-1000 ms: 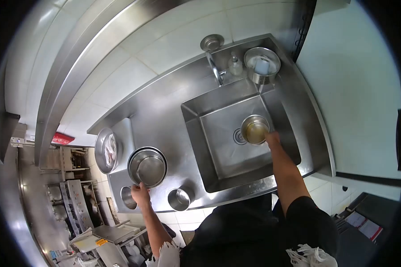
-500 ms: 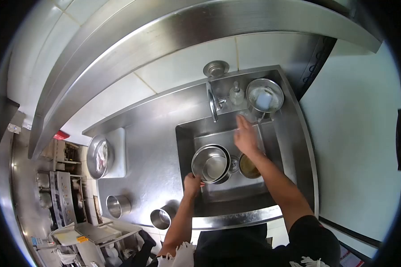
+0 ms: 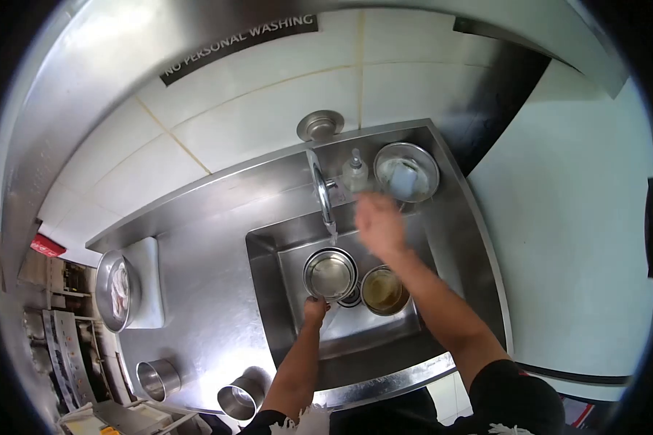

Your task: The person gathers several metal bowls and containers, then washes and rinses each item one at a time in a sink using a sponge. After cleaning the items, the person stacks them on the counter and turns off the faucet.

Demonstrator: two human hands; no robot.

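My left hand [image 3: 315, 312] is closed on the near rim of a round steel pot [image 3: 331, 275], held in the sink [image 3: 268, 290] below the faucet [image 3: 321, 185]. A little water shows at the spout, above the pot's far rim. Blurred by motion, my right hand [image 3: 379, 226] hangs over the sink's back edge, close to the faucet and the soap bottle [image 3: 355, 172]; its fingers are smeared. To the right of the held pot, a second pot [image 3: 384, 291] with brownish liquid rests on the sink floor, beside the drain [image 3: 351, 297].
At the back right corner stands a steel bowl [image 3: 406, 150] with a pale blue sponge [image 3: 403, 178] inside. On the left counter are a white board [image 3: 149, 279], a steel bowl [image 3: 109, 297] with pale pieces, and two steel containers [image 3: 158, 380]. A wall sign hangs above.
The view has shifted. My left hand has moved the pot closer beneath the faucet, and water now shows at the spout. My right hand has moved slightly toward the back of the sink.
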